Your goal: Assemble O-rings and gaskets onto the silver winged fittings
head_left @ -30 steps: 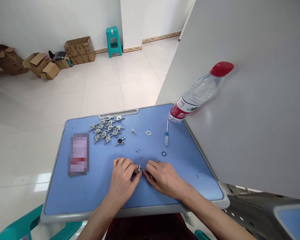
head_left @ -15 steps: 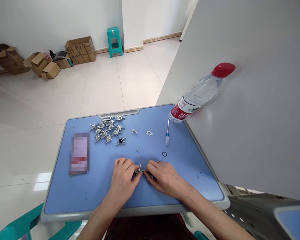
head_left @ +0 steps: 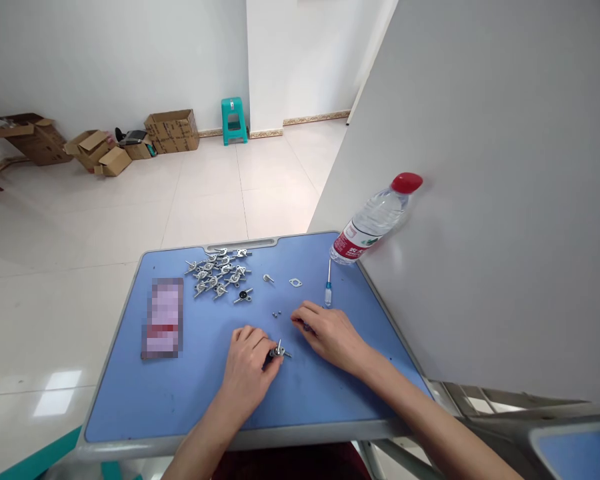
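Note:
My left hand (head_left: 250, 360) is closed, pinching a small metal valve (head_left: 279, 352) that has a flange and an upright pin, low over the blue table. To its right, my right hand (head_left: 333, 337) has its fingers curled together close to the tabletop; what they hold, if anything, is hidden. Two or so tiny screws (head_left: 275, 315) lie just left of the right fingertips. Farther back rest a flat metal flange plate (head_left: 295, 283) and a loose pin-shaped metal piece (head_left: 267, 278). One valve body (head_left: 243, 295) with a black round face lies apart from the pile.
Several similar metal valves (head_left: 213, 280) are heaped at the back left. A blurred purple packet (head_left: 163, 320) lies on the left. A clear-handled screwdriver (head_left: 329, 293) and a red-capped water bottle (head_left: 370, 223) are by the grey panel (head_left: 480, 233) on the right.
My right hand has moved away from the valve, up and slightly right, and now covers where the black ring lay. My left hand keeps the valve. The camera view has tilted up.

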The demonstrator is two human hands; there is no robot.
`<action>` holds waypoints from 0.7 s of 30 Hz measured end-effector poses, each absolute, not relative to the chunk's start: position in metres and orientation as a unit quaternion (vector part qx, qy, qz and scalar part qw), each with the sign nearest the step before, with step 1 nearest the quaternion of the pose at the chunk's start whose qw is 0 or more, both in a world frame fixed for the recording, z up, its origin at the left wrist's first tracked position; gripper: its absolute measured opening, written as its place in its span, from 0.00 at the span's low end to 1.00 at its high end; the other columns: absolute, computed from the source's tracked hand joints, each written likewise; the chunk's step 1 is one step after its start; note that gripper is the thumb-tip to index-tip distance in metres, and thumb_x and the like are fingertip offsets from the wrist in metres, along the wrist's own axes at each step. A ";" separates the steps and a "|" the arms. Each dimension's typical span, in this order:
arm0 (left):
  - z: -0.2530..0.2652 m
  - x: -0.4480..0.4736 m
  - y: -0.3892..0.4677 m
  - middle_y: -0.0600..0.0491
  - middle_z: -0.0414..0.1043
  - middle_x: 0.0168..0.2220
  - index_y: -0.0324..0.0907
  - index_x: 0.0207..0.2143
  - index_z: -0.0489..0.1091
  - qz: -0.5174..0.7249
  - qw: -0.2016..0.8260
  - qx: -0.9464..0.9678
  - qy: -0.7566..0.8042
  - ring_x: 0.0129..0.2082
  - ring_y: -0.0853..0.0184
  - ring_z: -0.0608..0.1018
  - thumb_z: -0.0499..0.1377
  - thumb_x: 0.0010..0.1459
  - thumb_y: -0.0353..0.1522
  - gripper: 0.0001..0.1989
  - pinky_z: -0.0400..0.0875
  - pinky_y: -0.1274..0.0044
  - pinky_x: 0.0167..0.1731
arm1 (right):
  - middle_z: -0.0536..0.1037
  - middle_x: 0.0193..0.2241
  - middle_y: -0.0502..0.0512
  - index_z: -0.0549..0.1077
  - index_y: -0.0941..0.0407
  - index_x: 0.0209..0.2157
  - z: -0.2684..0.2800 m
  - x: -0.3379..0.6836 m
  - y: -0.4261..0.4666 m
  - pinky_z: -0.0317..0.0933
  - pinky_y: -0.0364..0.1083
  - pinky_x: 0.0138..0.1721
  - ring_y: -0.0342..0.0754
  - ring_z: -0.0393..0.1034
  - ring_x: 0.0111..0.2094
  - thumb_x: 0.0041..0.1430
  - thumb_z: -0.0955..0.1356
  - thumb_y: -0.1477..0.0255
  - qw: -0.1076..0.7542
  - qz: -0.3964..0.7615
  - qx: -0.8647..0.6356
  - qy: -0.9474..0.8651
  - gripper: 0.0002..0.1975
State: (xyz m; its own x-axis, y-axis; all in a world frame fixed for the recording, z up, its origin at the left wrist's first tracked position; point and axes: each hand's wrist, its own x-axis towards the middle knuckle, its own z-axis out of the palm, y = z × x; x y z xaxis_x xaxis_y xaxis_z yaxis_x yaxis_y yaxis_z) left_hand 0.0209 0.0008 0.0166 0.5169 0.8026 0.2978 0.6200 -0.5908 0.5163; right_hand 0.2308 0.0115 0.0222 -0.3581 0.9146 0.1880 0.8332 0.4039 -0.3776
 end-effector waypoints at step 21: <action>0.015 0.019 -0.001 0.55 0.73 0.31 0.41 0.30 0.70 0.265 0.165 0.852 0.421 0.34 0.65 0.71 0.65 0.54 0.24 0.07 0.63 0.70 0.36 | 0.77 0.34 0.53 0.73 0.57 0.35 0.016 0.198 0.029 0.49 0.43 0.26 0.45 0.71 0.27 0.61 0.63 0.79 0.114 0.083 -0.614 -0.777 0.07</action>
